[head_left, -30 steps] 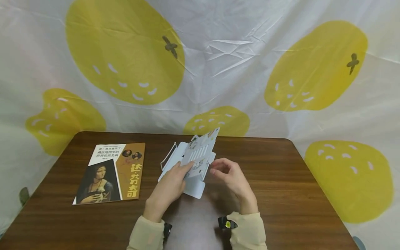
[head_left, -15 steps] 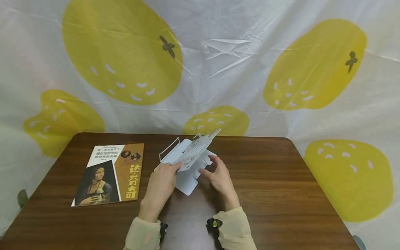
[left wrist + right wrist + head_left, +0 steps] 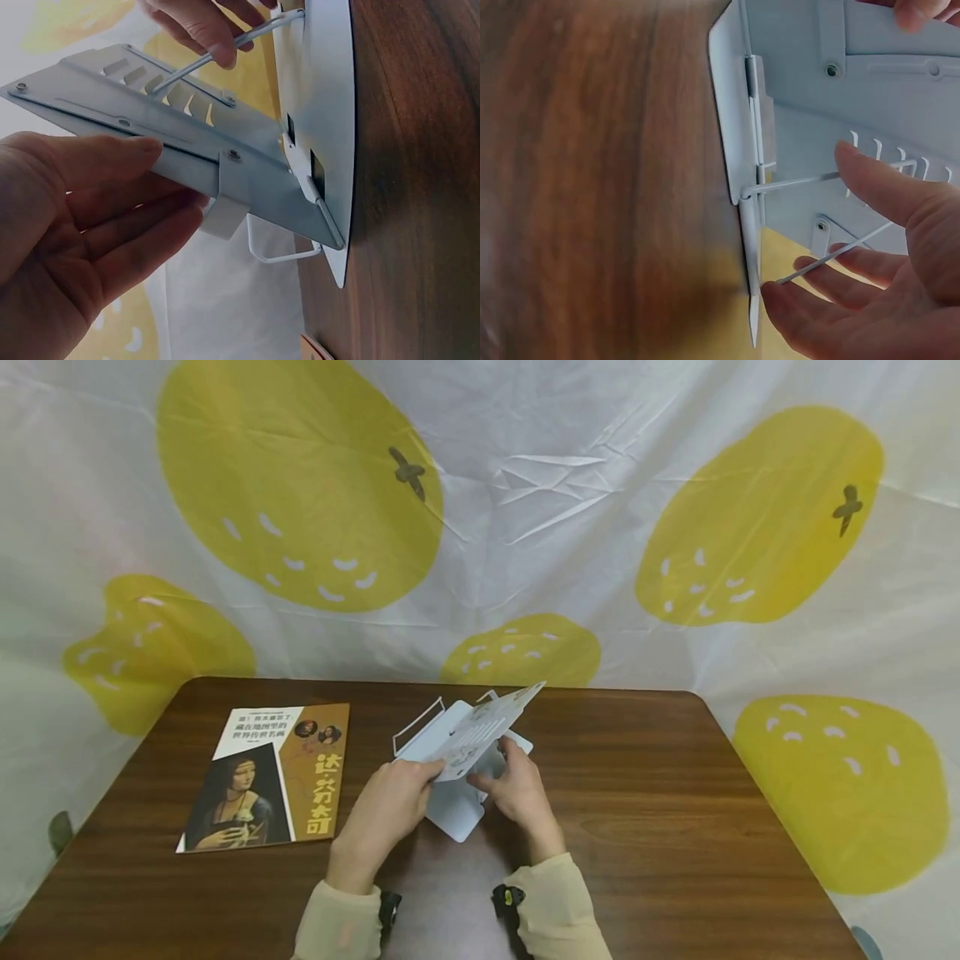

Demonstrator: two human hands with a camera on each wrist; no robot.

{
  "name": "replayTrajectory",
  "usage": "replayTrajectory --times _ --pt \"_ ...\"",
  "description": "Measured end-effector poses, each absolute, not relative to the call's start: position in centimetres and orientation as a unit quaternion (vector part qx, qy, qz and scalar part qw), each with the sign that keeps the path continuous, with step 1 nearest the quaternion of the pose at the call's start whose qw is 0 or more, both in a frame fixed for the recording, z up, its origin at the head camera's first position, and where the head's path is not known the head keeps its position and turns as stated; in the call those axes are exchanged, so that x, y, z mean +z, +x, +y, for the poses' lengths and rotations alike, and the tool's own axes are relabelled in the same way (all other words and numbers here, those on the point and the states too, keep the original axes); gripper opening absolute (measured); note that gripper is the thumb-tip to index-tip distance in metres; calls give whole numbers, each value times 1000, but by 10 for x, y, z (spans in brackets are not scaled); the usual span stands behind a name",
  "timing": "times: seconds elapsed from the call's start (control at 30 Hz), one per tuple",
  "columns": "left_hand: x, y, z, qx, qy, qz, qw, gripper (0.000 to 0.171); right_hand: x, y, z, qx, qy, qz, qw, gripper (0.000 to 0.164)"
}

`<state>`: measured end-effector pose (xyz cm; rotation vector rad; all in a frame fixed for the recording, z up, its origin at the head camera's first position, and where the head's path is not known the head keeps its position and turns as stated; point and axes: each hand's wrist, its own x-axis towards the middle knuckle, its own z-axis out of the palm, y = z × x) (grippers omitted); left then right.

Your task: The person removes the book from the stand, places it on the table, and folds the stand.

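A white metal book stand point(image 3: 483, 735) sits on the table with its printed, slotted plate raised at a slant above the base. My left hand point(image 3: 386, 806) pinches the plate's near edge, thumb on the underside point(image 3: 187, 139) in the left wrist view and fingers on the other face. Beneath the plate, my right hand point(image 3: 521, 789) holds the wire prop point(image 3: 795, 184). Its thumb lies at one rod and its fingers curl at the other. Part of the base is hidden behind the plate and hands.
To the left, a book point(image 3: 262, 777) with a portrait on its cover lies flat on the brown wooden table point(image 3: 660, 827). A white curtain point(image 3: 525, 527) printed with yellow fruit hangs behind the table's far edge.
My right hand has moved left, from beside the stand to the prop under the plate. My left hand has shifted from the plate's printed face to its near edge, and the plate stands farther from the base.
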<state>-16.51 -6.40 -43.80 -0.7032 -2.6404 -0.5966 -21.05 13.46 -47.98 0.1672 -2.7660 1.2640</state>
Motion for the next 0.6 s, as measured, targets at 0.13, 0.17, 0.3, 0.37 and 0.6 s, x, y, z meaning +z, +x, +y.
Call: replayTrajectory --times 0.13,0.17,0.3,0.37,0.6 --pt "-440 -166 -66 -232 -248 -928 154 31 -481 -210 137 399 55 -914 51 70" --pt "-440 -166 -67 -240 -243 -928 148 32 -481 -210 138 395 55 -915 51 70" --pt "-441 -169 -72 -279 -212 -928 125 31 -481 -210 138 390 51 -918 44 73" --pt "-441 -170 -75 -302 -194 -925 124 30 -480 -209 138 389 50 -919 42 74" --pt "-447 -179 -83 -372 -162 -893 192 23 -478 -211 139 384 46 -921 37 75"
